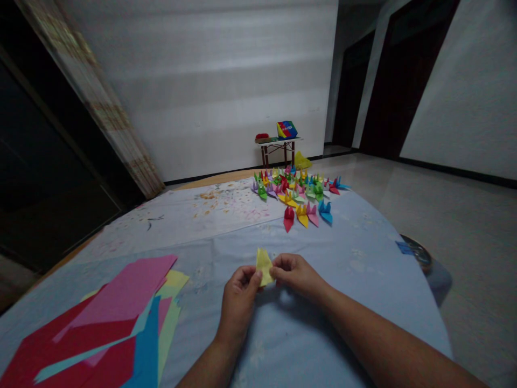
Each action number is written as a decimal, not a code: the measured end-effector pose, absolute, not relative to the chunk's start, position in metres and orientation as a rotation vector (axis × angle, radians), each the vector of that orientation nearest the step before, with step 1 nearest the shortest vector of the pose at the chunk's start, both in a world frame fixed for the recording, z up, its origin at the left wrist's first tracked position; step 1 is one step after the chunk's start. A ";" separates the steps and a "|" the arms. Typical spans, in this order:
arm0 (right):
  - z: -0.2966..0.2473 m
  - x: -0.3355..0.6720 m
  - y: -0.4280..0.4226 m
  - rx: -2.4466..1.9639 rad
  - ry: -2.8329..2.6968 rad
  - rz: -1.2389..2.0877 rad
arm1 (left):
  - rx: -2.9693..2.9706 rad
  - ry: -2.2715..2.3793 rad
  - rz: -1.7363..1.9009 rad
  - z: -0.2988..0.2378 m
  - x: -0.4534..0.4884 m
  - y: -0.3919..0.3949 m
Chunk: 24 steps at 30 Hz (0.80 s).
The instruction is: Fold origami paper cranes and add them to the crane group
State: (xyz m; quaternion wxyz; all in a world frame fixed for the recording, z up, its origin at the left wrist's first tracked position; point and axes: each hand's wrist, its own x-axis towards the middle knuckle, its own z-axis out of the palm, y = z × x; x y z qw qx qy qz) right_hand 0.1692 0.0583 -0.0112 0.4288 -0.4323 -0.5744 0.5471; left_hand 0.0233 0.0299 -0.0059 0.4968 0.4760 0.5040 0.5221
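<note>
A small folded piece of pale yellow paper is held up just above the table, between my two hands. My left hand pinches its lower left side, thumb in front. On its right edge, my right hand grips with thumb and fingertips. The far fingers of both hands are partly hidden. Beyond them stands a row of folded paper cranes, among them a red crane and a blue crane. Behind that row many more paper cranes in mixed colours are gathered.
Loose sheets of coloured paper lie spread at the left on the pale blue tablecloth. A small side table with a colourful box stands by the wall. A stool with a round object is past the right table edge.
</note>
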 end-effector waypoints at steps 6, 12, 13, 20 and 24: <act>-0.018 0.170 0.061 -1.056 -1.426 1.403 | 1.220 1.213 1.204 -0.008 0.022 0.032; -0.020 0.172 0.056 -1.299 -1.700 1.110 | 1.418 1.377 1.147 -0.013 0.020 0.030; -0.019 0.172 0.054 -1.338 -1.773 1.037 | 1.504 1.410 1.119 -0.013 0.019 0.029; -0.010 0.173 0.048 -1.567 -2.107 0.637 | 2.241 1.559 0.851 -0.007 0.017 0.025; -0.010 0.175 0.051 -1.578 -2.128 0.588 | 2.467 1.587 0.657 -0.002 0.023 0.017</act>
